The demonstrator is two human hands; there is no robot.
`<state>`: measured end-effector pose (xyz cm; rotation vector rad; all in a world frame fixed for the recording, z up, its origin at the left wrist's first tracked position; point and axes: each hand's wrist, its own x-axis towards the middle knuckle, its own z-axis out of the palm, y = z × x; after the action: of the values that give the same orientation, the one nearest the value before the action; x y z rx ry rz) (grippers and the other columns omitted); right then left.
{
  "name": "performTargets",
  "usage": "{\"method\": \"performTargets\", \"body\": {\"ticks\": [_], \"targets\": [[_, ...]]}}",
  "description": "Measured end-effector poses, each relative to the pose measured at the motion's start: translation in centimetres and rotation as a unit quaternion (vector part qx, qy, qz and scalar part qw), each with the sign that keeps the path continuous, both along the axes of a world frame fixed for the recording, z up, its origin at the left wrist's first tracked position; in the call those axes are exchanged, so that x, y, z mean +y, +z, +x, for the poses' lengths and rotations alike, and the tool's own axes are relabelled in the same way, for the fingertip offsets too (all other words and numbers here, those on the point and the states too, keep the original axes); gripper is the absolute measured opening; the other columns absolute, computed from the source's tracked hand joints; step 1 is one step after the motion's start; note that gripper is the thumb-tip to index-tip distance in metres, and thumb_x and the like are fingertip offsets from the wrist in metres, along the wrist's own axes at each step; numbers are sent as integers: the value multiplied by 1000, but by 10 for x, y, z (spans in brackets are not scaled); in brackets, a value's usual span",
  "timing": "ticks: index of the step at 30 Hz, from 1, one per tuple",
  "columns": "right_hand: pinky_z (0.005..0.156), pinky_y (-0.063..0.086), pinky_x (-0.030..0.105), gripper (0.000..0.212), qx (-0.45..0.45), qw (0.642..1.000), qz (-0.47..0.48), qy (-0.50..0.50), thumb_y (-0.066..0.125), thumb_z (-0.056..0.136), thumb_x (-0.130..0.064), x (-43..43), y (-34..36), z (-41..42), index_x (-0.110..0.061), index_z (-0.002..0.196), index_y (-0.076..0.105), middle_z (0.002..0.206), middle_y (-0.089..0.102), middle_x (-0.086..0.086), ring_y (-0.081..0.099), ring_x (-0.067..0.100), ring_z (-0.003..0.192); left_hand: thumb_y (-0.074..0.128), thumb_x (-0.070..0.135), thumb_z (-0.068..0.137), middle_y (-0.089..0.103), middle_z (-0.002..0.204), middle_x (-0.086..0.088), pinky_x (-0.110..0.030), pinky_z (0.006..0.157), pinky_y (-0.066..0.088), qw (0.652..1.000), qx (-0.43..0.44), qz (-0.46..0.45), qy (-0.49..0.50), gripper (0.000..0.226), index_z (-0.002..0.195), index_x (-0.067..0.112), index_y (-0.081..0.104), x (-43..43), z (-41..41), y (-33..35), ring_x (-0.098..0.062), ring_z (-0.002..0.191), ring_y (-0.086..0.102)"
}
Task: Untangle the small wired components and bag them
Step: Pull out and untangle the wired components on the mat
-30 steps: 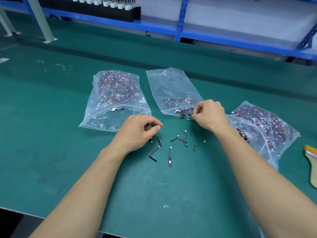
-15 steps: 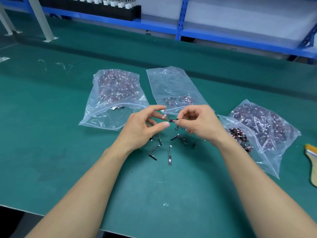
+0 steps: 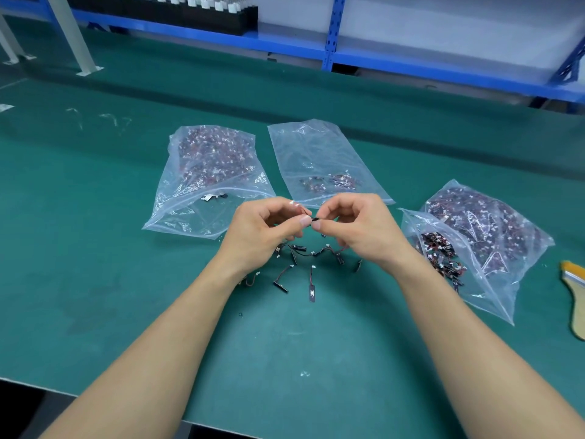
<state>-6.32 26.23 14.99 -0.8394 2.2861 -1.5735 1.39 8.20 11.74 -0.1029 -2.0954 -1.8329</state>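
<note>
Over the green mat [image 3: 95, 264], your left hand [image 3: 259, 231] and right hand [image 3: 361, 228] pinched one wired component [image 3: 315, 219]; best teased apart slowly.

Left hand [image 3: 262, 228] and right hand [image 3: 359, 226] thumb to thumb, fingers curled.

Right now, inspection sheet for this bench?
Surface: green mat, one white fleck near the front.
Job's things: wired part pinched between both hands; loose parts on the mat below; left bag full; middle bag nearly empty; right bag part-filled, overlapping the full far-right bag.
Clutter: brush at the right edge.
Grips: left hand and right hand each pinch the part.
Cables: nothing seen beyond the parts' leads.
Surroundings: blue shelf and black rack behind.
</note>
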Motion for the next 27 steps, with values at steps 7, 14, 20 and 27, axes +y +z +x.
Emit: {"method": "performTargets", "body": {"ticks": [7, 14, 20, 27], "targets": [[49, 44, 23, 16, 33, 999, 18, -22, 86, 80, -19, 0, -3, 7, -21, 75, 70, 69, 71, -9, 49, 7, 45, 79, 13, 84, 74, 75, -1, -27, 68, 57, 1000, -4, 2, -5, 6, 89, 17, 78, 2, 2, 1, -16, 68, 69], [64, 46, 23, 22, 248, 962, 74, -88, 79, 74, -42, 0, 0, 36, -29, 88, 68, 88, 67, -18, 51, 7, 61, 75, 9, 88, 73, 71, 3, -26, 68, 58, 991, 15, 23, 133, 17, 79, 24, 74, -8, 0, 7, -14, 64, 70], [70, 48, 34, 26, 360, 895, 246, 96, 64, 92, -37, -35, -19, 73, -29, 116, 68, 108, 65, -10, 52, 16, 103, 75, 9, 88, 74, 76, 0, -26, 67, 58, 982, 25, 26, 184, 22, 73, 26, 71, -14, 1, 7, -15, 64, 69], [65, 44, 34, 23, 375, 869, 291, 142, 50, 103, -30, -56, -25, 77, -30, 118, 66, 104, 64, -6, 51, 21, 103, 76, 12, 88, 74, 78, 0, -26, 68, 59, 981, 26, 4, 190, 17, 77, 24, 72, -15, 1, 7, -13, 64, 70]]}}
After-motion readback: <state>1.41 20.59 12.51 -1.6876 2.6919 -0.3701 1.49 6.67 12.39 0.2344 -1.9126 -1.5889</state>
